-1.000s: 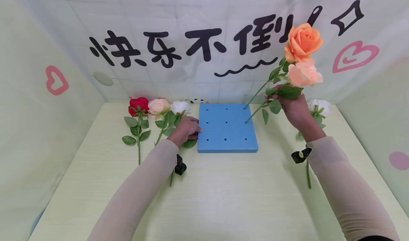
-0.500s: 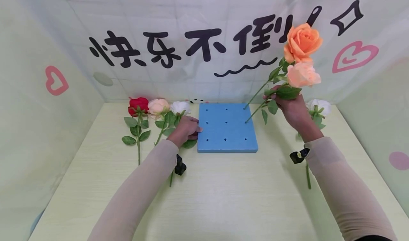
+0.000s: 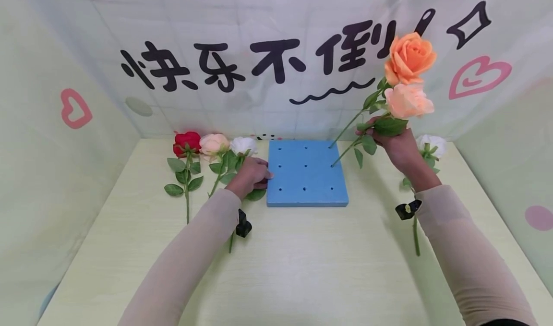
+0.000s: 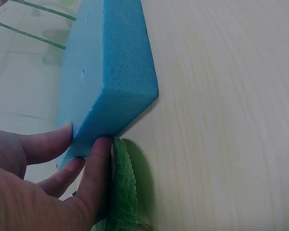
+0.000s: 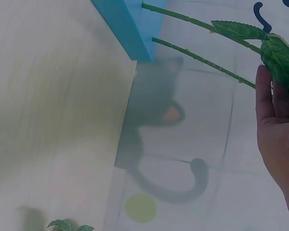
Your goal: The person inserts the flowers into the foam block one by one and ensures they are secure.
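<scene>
A blue foam block [image 3: 317, 177] with rows of small holes lies flat on the table. My left hand [image 3: 252, 176] grips its left edge; the left wrist view shows the thumb [image 4: 50, 143] on the top face and fingers against the side. My right hand [image 3: 399, 148] holds a pale pink rose [image 3: 408, 100] by its upper stem, its fingertips partly hidden by leaves. That stem leans right from a hole on the block's right side. Just behind it, an orange rose [image 3: 410, 58] stands tilted in the back right hole.
Left of the block lie a red rose [image 3: 187, 144], a pale pink rose [image 3: 214, 145] and a white rose [image 3: 244, 146]. Another white rose [image 3: 432, 145] lies at the right, partly under my right forearm. A printed cloth [image 3: 207, 110] hangs behind the table [image 3: 302, 263].
The held pink rose's head has shifted slightly left, while its stem stays in the same hole. My left hand keeps its place on the block.
</scene>
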Action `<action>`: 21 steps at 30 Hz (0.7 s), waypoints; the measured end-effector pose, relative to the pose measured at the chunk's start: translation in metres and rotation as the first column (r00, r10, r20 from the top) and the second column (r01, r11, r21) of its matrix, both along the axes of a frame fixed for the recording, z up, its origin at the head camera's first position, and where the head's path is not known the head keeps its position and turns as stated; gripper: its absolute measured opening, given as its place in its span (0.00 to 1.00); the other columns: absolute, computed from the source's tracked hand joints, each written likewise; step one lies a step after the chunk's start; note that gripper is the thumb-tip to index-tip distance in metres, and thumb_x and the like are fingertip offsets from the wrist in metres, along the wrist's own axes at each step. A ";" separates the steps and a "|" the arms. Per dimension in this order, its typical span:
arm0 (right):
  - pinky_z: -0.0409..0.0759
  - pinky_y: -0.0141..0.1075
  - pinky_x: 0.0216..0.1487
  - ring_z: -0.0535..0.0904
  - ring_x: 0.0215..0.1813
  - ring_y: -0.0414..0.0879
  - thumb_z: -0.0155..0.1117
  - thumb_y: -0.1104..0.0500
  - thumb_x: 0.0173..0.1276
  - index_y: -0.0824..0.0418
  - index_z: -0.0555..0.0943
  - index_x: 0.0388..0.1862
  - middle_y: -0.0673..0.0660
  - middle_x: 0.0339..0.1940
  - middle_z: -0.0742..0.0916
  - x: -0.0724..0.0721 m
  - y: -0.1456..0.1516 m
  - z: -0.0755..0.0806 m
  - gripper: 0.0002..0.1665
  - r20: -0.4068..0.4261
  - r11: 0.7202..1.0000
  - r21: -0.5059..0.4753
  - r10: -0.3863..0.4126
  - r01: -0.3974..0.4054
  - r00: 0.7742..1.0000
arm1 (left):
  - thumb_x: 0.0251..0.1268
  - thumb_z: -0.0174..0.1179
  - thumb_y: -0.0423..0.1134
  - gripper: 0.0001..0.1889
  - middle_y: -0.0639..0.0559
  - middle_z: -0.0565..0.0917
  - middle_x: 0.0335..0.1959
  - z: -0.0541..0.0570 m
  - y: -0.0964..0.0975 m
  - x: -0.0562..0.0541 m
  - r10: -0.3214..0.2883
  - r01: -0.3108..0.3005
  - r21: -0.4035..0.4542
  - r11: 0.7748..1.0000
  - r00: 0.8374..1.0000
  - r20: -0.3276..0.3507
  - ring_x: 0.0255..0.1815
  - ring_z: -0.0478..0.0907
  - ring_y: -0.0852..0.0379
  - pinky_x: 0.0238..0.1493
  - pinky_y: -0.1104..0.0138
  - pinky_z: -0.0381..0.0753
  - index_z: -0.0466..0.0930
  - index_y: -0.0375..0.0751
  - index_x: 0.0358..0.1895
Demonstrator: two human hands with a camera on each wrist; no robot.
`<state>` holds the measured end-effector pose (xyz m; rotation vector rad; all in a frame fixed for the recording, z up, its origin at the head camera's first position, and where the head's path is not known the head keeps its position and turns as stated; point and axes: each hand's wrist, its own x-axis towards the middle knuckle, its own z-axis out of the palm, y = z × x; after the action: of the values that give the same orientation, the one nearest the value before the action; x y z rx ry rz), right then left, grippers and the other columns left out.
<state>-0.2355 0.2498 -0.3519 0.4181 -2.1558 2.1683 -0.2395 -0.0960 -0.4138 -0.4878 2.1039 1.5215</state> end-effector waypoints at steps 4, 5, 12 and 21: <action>0.79 0.25 0.39 0.86 0.45 0.41 0.66 0.65 0.65 0.62 0.82 0.44 0.51 0.37 0.90 0.000 0.002 -0.002 0.09 0.003 1.000 0.016 -0.012 0.012 1.000 | 0.66 0.59 0.27 0.29 0.42 0.74 0.62 -0.003 0.001 0.000 0.007 -0.007 -0.006 1.000 1.000 0.009 0.49 0.78 0.49 0.47 0.60 0.83 0.67 0.42 0.70; 0.78 0.25 0.38 0.85 0.45 0.41 0.67 0.65 0.65 0.62 0.82 0.45 0.51 0.38 0.90 0.001 0.003 -0.002 0.09 -0.003 1.000 0.026 -0.013 0.013 1.000 | 0.66 0.59 0.28 0.29 0.43 0.74 0.62 -0.004 0.001 0.000 0.007 -0.007 -0.008 1.000 1.000 0.009 0.49 0.78 0.49 0.47 0.60 0.84 0.67 0.42 0.70; 0.80 0.25 0.39 0.84 0.46 0.41 0.65 0.65 0.67 0.62 0.81 0.50 0.52 0.41 0.89 0.003 0.009 -0.003 0.12 -0.005 0.999 0.032 -0.030 0.030 1.000 | 0.66 0.59 0.27 0.28 0.42 0.75 0.60 -0.003 0.001 0.000 0.000 0.000 0.002 1.000 1.000 -0.007 0.47 0.78 0.50 0.47 0.60 0.83 0.68 0.41 0.70; 0.83 0.28 0.44 0.84 0.44 0.37 0.55 0.72 0.70 0.62 0.77 0.55 0.46 0.42 0.87 0.006 0.020 -0.001 0.16 0.107 0.995 0.008 -0.104 0.104 0.989 | 0.66 0.58 0.27 0.28 0.41 0.75 0.60 -0.002 0.000 -0.001 0.005 -0.005 0.007 1.000 1.000 -0.007 0.45 0.78 0.50 0.46 0.61 0.83 0.68 0.41 0.70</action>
<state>-0.2292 0.2698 -0.3526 0.1882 -2.1798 2.1790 -0.2402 -0.0961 -0.4161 -0.4857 2.1034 1.5350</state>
